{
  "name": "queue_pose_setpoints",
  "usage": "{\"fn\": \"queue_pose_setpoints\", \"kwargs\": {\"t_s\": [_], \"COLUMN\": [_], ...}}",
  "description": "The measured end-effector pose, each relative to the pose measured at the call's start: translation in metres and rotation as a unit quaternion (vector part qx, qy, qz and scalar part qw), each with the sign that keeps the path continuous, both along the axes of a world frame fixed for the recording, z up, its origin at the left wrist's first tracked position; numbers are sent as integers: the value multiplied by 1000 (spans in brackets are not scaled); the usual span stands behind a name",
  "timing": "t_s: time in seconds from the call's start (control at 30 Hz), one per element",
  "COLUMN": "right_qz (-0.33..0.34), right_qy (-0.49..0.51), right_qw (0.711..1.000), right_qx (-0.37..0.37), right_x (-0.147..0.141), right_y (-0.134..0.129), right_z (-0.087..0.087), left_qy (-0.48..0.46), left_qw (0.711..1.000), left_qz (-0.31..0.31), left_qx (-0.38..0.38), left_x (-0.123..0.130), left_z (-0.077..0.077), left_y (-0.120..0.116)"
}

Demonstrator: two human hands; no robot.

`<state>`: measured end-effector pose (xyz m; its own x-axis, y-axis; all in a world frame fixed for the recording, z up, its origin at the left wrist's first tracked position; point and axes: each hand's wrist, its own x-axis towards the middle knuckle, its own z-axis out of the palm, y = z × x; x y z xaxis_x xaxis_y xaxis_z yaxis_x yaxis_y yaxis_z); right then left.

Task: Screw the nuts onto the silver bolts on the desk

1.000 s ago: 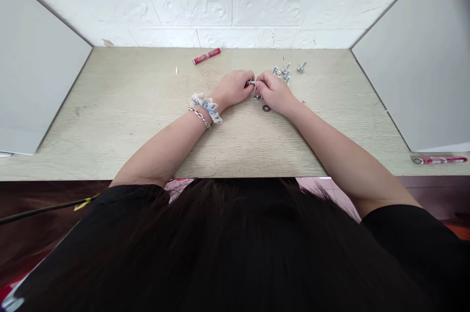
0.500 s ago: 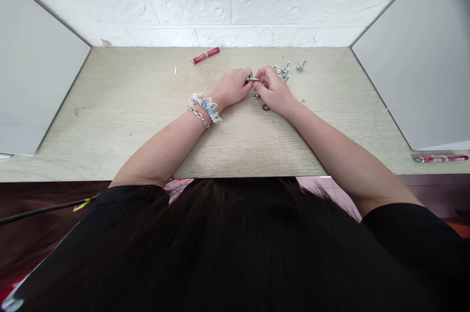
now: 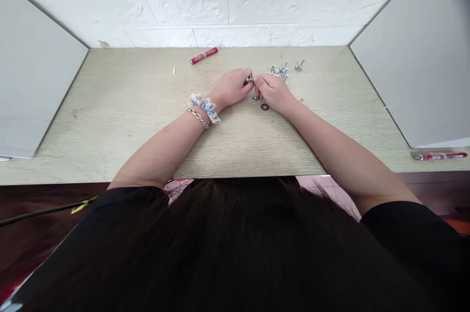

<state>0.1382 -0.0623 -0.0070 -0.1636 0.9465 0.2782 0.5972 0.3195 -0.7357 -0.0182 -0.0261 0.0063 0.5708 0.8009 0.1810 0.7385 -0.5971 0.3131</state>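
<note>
Because a thin part is steadier when held from 2 sides, the metal bolt [image 3: 249, 80] sits between the left hand [image 3: 235, 87] and the right hand [image 3: 272, 91]. The left fingers are curled closed around 1 end, probably to anchor it; the right thumb and forefinger are drawn together at the other end, a pinch that suits fine control. Whether that pinch hides another small part, I cannot tell.

Just below the right fingertips lies a shiny metal piece [image 3: 255, 99], too small to name surely, with a dark flat washer [image 3: 265, 107] near it. A cluster of bolts [image 3: 284, 67] lies beyond the right hand, with 1 separate bolt [image 3: 300, 65] to its right, presumably grouped for short reaches.

The tabletop [image 3: 121, 121] is pale wood grain, sprinkled with brown specks beyond the left wrist, where a scrunchie [image 3: 204, 107] and a chain bracelet [image 3: 197, 117] are worn. A red tube [image 3: 203, 56] lies slantwise near the white brick-patterned wall [image 3: 211, 6]; another red tube [image 3: 439, 156] rests near the front edge, far right. 2 pale grey panels, a left panel [image 3: 33, 67] and a right panel [image 3: 414, 57], flank the workspace.
</note>
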Motion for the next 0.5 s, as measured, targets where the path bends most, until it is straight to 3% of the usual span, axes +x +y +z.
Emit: {"fn": "queue_pose_setpoints", "kwargs": {"t_s": [0.2,0.5], "right_qz": [-4,0], "right_qy": [-25,16], "right_qw": [1000,1000], "right_qx": [9,-2], "right_x": [-1,-1], "right_y": [-3,-7], "right_z": [3,3], "left_qy": [-1,-3], "left_qw": [1000,1000], "left_qz": [7,-19], "left_qx": [-10,14], "left_x": [-1,-2], "left_z": [2,3], "left_y": [0,0]}}
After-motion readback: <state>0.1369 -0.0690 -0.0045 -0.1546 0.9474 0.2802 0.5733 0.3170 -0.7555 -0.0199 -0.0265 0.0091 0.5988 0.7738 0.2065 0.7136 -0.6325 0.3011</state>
